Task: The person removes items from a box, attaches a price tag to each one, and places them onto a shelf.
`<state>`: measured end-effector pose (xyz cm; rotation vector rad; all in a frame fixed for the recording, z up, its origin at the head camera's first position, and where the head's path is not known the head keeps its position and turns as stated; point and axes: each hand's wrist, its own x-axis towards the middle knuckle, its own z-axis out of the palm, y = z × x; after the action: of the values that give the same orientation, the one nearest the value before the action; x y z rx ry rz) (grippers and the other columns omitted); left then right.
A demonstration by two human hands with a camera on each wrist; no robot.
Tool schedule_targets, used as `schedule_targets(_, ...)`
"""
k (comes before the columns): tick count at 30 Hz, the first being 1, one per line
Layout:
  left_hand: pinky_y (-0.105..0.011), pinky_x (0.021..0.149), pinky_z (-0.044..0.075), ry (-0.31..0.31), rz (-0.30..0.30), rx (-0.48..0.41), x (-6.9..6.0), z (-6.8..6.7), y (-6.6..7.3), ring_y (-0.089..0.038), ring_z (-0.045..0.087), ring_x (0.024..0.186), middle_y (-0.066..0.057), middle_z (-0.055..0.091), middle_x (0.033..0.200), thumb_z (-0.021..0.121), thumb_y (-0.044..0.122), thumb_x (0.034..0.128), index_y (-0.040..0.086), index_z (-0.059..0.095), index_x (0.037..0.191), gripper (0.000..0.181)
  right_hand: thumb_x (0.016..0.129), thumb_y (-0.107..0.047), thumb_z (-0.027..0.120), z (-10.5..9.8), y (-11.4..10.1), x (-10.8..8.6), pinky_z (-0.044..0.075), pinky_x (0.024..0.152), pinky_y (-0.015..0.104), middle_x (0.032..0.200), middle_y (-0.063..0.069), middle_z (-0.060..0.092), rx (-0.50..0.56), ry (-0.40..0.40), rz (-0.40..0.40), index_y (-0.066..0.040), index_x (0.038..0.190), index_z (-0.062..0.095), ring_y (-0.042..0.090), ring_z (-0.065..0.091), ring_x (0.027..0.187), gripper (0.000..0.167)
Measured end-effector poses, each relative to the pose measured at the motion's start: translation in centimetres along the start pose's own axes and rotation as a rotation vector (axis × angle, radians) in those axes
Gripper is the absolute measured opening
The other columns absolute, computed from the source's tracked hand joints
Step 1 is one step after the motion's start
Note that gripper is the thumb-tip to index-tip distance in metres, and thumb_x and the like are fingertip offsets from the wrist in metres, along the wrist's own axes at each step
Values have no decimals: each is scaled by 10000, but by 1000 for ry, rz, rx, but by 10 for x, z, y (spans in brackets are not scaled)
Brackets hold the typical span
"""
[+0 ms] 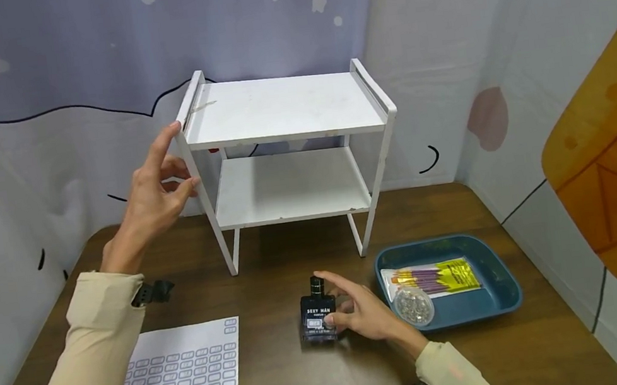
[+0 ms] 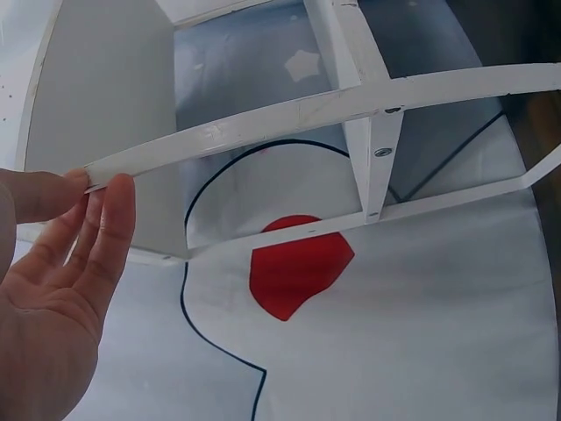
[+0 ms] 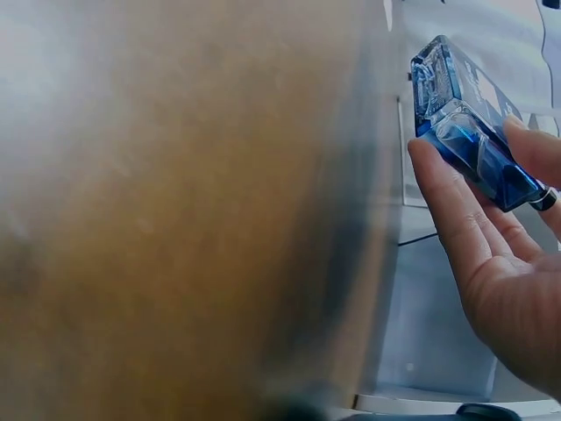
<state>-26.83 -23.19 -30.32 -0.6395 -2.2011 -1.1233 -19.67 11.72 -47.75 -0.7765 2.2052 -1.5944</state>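
A white two-tier shelf (image 1: 287, 109) stands at the back of the table. My left hand (image 1: 154, 191) is at its left side; in the left wrist view, the thumb and fingers (image 2: 114, 219) pinch the white side bar (image 2: 237, 127). Lower down, my right hand (image 1: 365, 313) holds a dark perfume bottle (image 1: 318, 318) with a black cap, its printed front facing me. The thumb lies on the front, and another finger reaches to the cap. Seen by the right wrist, the bottle (image 3: 473, 132) is blue glass with its base showing; whether it touches the table I cannot tell.
Right of the bottle, a blue tray (image 1: 498, 298) holds a packet of brushes (image 1: 438, 278) and a round clear container (image 1: 413, 306). A white sheet of printed labels (image 1: 185, 365) lies at the left on the brown table (image 1: 283, 373). Patterned curtains hang behind.
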Motion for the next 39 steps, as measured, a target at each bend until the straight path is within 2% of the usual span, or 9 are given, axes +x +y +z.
schedule_targets(5,-72,639,504,-15,-27,-1,-1,1,0,2,588,671,-157,593,827,657,-195,830,179,329,1531,860,868,40,712,-8,-9,4,616,650,364,1260,314,522,-61,26,-34,-123,1538,362,310,719,866,773)
schedule_targets(9,-70,642,502,-20,-46,11,-2,0,0,17,578,675,-159,596,833,660,-185,836,195,324,1534,862,873,7,726,-21,-26,10,605,799,382,1252,249,555,-182,53,-90,-156,1529,373,302,683,983,763)
schedule_targets(12,-73,628,496,-11,-43,22,-2,0,0,8,570,666,-159,598,832,663,-176,841,193,326,1532,853,878,-15,732,-32,-42,16,580,861,399,1186,208,589,-257,74,-131,-186,1515,374,275,672,982,750)
schedule_targets(18,-79,608,486,-3,-42,42,-2,0,2,-33,574,644,-161,605,831,667,-158,850,200,335,1524,833,886,4,716,-52,-70,34,582,802,349,1150,197,628,-287,86,-166,-195,1504,356,266,699,969,742)
schedule_targets(23,-83,603,488,-12,-56,32,-3,0,4,-45,581,628,-181,609,824,670,-151,853,194,333,1521,824,902,20,688,-71,-87,50,563,668,323,1182,213,608,-307,135,-201,-205,1493,359,276,680,889,713)
schedule_targets(27,-88,595,492,-17,-58,49,-2,1,2,-80,589,619,-167,603,804,667,-160,849,200,327,1520,834,922,36,651,-84,-100,64,574,703,350,1194,226,583,-357,181,-227,-189,1499,329,290,665,862,698)
schedule_targets(31,-96,591,500,-24,-56,67,0,0,-1,-110,596,622,-157,599,791,664,-169,845,210,325,1518,843,931,29,642,-91,-107,81,598,794,445,1231,228,564,-430,228,-253,-168,1494,320,360,667,977,678)
schedule_targets(37,-109,587,510,-27,-61,54,1,1,-2,-182,613,627,-147,583,789,656,-171,849,209,321,1517,840,954,-1,621,-97,-106,107,546,936,478,1517,169,417,-558,250,-261,-150,1504,324,381,558,1239,643)
schedule_targets(39,-108,588,510,-28,-65,58,1,1,-3,-162,611,627,-145,582,790,656,-171,850,211,315,1518,842,957,4,609,-98,-103,114,528,976,474,1551,165,391,-582,249,-253,-153,1509,318,381,520,1302,643)
